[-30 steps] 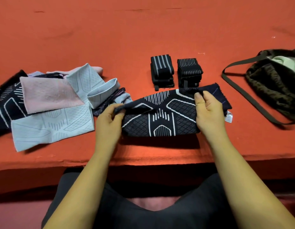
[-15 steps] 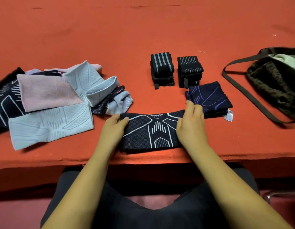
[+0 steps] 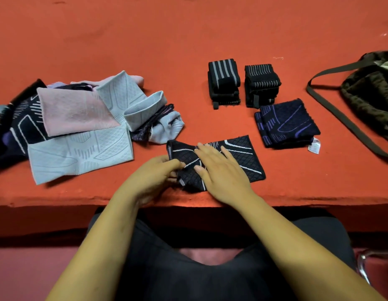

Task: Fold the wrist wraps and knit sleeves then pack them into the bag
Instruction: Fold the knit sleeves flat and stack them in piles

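A black knit sleeve with white lines (image 3: 241,157) lies folded near the table's front edge. My right hand (image 3: 221,168) presses flat on its middle with straight fingers. My left hand (image 3: 154,179) pinches the sleeve's left edge between thumb and fingers. A folded dark sleeve with purple lines (image 3: 286,122) lies to the right, a white tag beside it. Two rolled black wrist wraps (image 3: 223,83) (image 3: 261,84) stand behind it. A brown furry bag (image 3: 371,98) with a long strap sits at the far right.
A loose heap of unfolded sleeves (image 3: 80,124) in grey, pink and black covers the left of the orange table (image 3: 188,35). The bag's strap (image 3: 341,120) loops across the table toward the front right. My lap is below the table edge.
The black sleeve was lowered onto the table and folded over to about half its length. My right hand moved left onto its middle; my left hand now pinches the left edge.
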`<state>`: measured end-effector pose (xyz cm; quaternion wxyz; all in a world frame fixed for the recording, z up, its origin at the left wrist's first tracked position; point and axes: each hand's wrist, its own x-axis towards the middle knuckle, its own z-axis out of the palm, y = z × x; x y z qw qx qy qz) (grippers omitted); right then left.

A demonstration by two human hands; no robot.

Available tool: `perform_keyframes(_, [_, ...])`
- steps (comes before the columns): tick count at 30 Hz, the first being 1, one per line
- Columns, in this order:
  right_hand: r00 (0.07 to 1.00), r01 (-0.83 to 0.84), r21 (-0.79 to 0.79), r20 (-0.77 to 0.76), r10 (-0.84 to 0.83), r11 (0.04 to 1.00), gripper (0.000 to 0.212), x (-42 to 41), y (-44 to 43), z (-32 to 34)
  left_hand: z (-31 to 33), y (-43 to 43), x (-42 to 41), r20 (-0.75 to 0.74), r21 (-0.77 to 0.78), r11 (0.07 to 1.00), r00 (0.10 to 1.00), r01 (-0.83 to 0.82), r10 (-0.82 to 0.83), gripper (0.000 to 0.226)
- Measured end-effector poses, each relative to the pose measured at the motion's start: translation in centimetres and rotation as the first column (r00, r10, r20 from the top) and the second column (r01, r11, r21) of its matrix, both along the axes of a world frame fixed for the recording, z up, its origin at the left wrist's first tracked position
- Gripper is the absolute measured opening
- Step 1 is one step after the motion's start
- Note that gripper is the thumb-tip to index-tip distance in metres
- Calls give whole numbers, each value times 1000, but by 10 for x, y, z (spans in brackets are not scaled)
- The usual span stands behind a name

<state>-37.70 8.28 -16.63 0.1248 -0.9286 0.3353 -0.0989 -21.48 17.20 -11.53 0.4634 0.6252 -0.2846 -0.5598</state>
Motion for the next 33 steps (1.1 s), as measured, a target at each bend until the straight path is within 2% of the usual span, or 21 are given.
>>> perform_keyframes(2, [1000, 7, 5, 10, -7, 1000, 53, 0, 1, 0, 1, 2, 1, -5, 73, 997, 999, -34, 34, 25])
perform_keyframes(5, [1000, 13, -1, 21, -13, 1000, 52, 1, 1, -1, 4, 6, -1, -89, 96, 995, 995, -26, 34, 31])
perform_keyframes(8, [999, 24, -1, 47, -24, 1000, 49, 0, 1, -1, 2, 9, 3, 22, 110, 990, 996, -84, 82, 17])
perform_keyframes(10, [998, 29, 2, 58, -29, 1000, 49, 0, 2, -2, -4, 13, 9, 44, 86, 987, 990, -135, 131, 17])
perform_keyframes(12, [998, 32, 0, 48, -32, 999, 49, 0, 2, -2, -6, 17, 13, 142, 57, 985, 978, -161, 152, 15])
perform_keyframes(16, [999, 42, -7, 9, -42, 999, 52, 1, 4, -1, -8, 24, 14, 430, 91, 989, 901, -117, 67, 13])
perform_keyframes(19, [997, 38, -57, -60, -41, 998, 52, 3, 8, -2, -1, 21, 10, 518, 161, 984, 855, -73, -21, 11])
perform_keyframes(22, [990, 35, -53, -133, -42, 998, 52, 5, 11, -1, 6, 15, 2, 405, 136, 989, 914, -60, 0, 14])
perform_keyframes(24, [990, 48, -48, -132, -54, 998, 52, 6, 13, 0, -1, 11, -1, 439, 94, 994, 898, -55, 9, 6])
perform_keyframes(26, [990, 65, -38, -119, -69, 997, 53, 5, 14, 1, -11, 10, -1, 425, 47, 981, 893, -186, 149, 6])
perform_keyframes(28, [990, 91, -19, -109, -93, 996, 55, 2, 16, 1, -18, 11, 2, 284, -6, 956, 916, -294, 283, 11])
perform_keyframes(29, [990, 99, -14, -105, -100, 995, 56, 1, 16, 1, -18, 14, 2, 200, -29, 954, 933, -299, 299, 13])
perform_keyframes(31, [992, 103, 5, -80, -102, 995, 56, -1, 16, 2, -16, 17, 1, 71, -87, 961, 961, -263, 269, 19])
perform_keyframes(33, [995, 104, 118, -6, -104, 987, 52, -2, 12, 6, -10, 18, -1, 24, -153, 959, 969, -240, 246, 25])
